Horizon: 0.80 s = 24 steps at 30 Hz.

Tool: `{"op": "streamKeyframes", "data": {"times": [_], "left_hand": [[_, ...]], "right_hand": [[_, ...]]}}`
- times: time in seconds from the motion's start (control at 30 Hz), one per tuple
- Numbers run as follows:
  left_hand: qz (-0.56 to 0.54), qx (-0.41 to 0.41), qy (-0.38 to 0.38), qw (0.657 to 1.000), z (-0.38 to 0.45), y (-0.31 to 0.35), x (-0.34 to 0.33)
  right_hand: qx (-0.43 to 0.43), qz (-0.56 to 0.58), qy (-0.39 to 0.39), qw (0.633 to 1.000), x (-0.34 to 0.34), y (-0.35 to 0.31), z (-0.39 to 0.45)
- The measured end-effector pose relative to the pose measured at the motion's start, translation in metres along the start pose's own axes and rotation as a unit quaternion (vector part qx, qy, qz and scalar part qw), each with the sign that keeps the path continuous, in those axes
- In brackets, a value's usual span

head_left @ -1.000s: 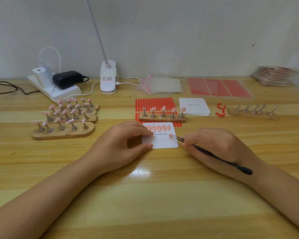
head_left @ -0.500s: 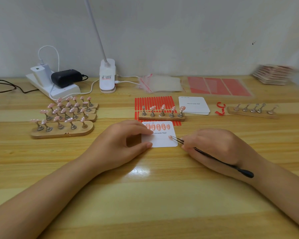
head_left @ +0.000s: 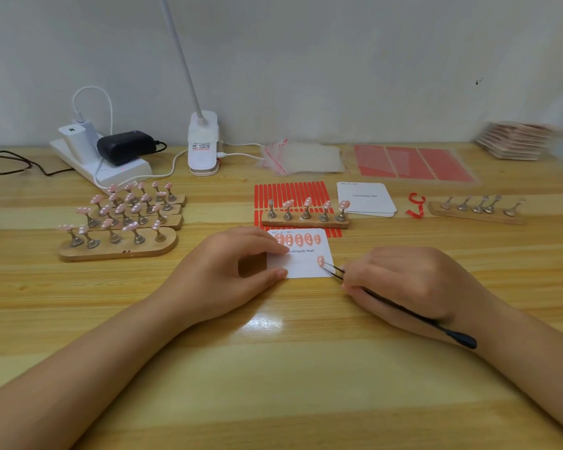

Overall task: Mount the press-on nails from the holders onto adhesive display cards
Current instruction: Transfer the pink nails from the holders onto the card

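Note:
A white display card (head_left: 306, 266) lies on the wooden table in front of me, with a row of several pink nails along its top edge. My left hand (head_left: 231, 271) pinches the card's left edge between thumb and forefinger. My right hand (head_left: 410, 284) grips black tweezers (head_left: 400, 308) whose tips hold a pink nail (head_left: 320, 260) against the card's lower right area. Just behind the card stands a wooden holder (head_left: 306, 222) with several pink nails on metal stems; its leftmost stem is bare.
Several full nail holders (head_left: 121, 219) sit at the left. A bare holder (head_left: 475, 212) and a red strip scrap (head_left: 416, 206) lie right. Blank cards (head_left: 364, 199), red adhesive strips (head_left: 293, 193), red sheets (head_left: 413, 164), plastic bags (head_left: 303, 157), lamp base (head_left: 203, 144), power strip (head_left: 101, 157) line the back.
The tweezers' tip with the pink nail has stayed on the card's lower right; both hands have barely moved. The view has shifted slightly.

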State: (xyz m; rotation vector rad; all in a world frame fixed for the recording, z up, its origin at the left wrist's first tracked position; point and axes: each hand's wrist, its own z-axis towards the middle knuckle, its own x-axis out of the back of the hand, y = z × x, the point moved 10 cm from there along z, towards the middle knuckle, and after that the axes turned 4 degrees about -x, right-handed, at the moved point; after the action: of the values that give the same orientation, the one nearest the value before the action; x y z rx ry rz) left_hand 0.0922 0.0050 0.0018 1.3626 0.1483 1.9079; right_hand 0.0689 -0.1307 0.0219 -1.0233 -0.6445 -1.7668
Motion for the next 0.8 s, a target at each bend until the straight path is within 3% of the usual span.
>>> {"op": "streamKeyframes", "data": {"times": [0.17,0.27,0.37,0.47,0.6,0.8], "left_hand": [[-0.001,0.002,-0.002,1.000,0.000,0.001,0.000],[-0.004,0.004,-0.002,1.000,0.000,0.001,0.000],[-0.004,0.003,-0.002,1.000,0.000,0.000,-0.001],[-0.004,0.004,-0.001,1.000,0.000,0.000,-0.001],[-0.001,0.003,-0.002,1.000,0.000,0.000,-0.001],[-0.001,0.001,-0.001,1.000,0.000,0.001,0.000]], "right_hand": [[-0.019,0.004,0.026,0.999,0.004,0.003,-0.003],[-0.088,0.067,0.062,0.992,0.010,0.014,-0.005],[-0.226,0.193,0.099,0.950,0.011,0.041,-0.011],[-0.310,0.295,0.074,0.901,-0.004,0.056,-0.012],[-0.351,0.343,0.059,0.869,-0.010,0.064,-0.014],[-0.359,0.341,0.043,0.868,-0.013,0.066,-0.013]]}}
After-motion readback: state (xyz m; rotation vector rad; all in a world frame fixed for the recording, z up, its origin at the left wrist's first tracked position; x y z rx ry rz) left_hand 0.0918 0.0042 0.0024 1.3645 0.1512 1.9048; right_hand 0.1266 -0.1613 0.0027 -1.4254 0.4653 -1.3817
